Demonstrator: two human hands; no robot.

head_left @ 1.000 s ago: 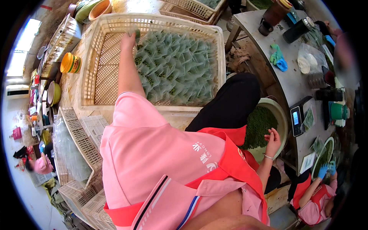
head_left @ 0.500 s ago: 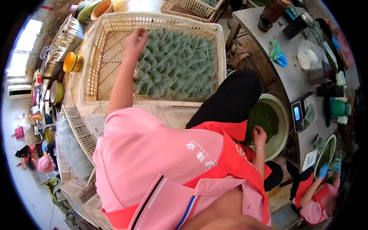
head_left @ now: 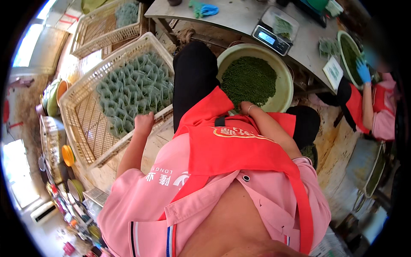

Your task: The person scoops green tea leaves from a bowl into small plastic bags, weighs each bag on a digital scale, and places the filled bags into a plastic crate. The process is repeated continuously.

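Note:
A white plastic crate [head_left: 81,124] lies at the left, tilted in view. Many small translucent bags [head_left: 132,85] with green bits in them stand packed in its right part. Next to its near rim is my left hand [head_left: 144,123], fingers curled; what they hold, if anything, I cannot make out. A pale green basin [head_left: 286,79] holds a heap of small dark green pieces [head_left: 250,79]. My right hand [head_left: 245,107] is at the basin's near rim, beside the heap, with its fingers curled and partly hidden; their contents do not show.
Behind the basin runs a metal table [head_left: 233,15] with a digital scale [head_left: 272,38] and blue gloves [head_left: 209,10]. Another crate [head_left: 85,43] stands far left. At the right, a person in a blue glove [head_left: 363,70] works at a second basin [head_left: 342,43].
The view has turned toward the right, bringing the basin nearer the middle. My left hand has come back from the crate's far side to its near rim. My right hand remains at the basin.

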